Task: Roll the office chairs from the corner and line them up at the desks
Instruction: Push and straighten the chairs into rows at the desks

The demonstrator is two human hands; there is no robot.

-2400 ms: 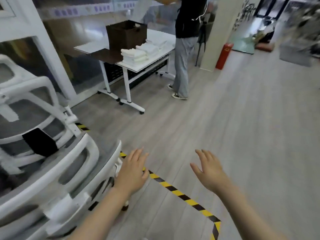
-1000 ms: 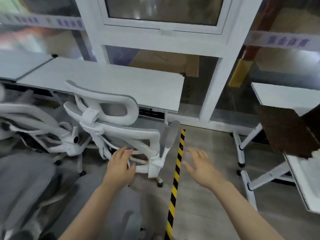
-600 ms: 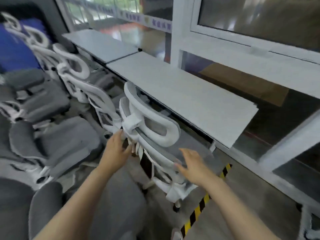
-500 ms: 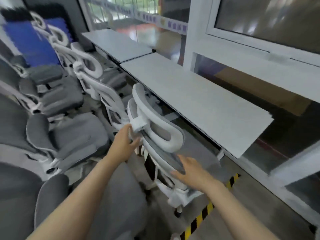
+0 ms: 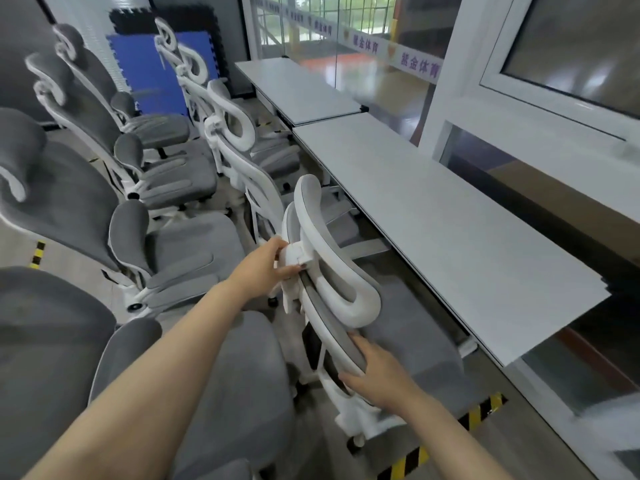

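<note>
A white-framed grey mesh office chair (image 5: 346, 296) stands with its back toward me, its seat tucked against the near white desk (image 5: 450, 220). My left hand (image 5: 268, 263) grips the white bracket under its headrest. My right hand (image 5: 375, 374) holds the top edge of the backrest, fingers curled over the frame. A second chair (image 5: 239, 147) stands further along the same row of desks, by the far desk (image 5: 294, 88).
Several grey chairs crowd the left side (image 5: 79, 202), one seat (image 5: 239, 386) right below my arms. Blue and black foam mats (image 5: 152, 71) lean on the back wall. Yellow-black tape (image 5: 478, 414) marks the floor. Glass partitions run behind the desks.
My view swung left from the open floor to the chair corner. Both hands, first free in the air, reached the nearest chair and took hold of its headrest bracket and backrest.
</note>
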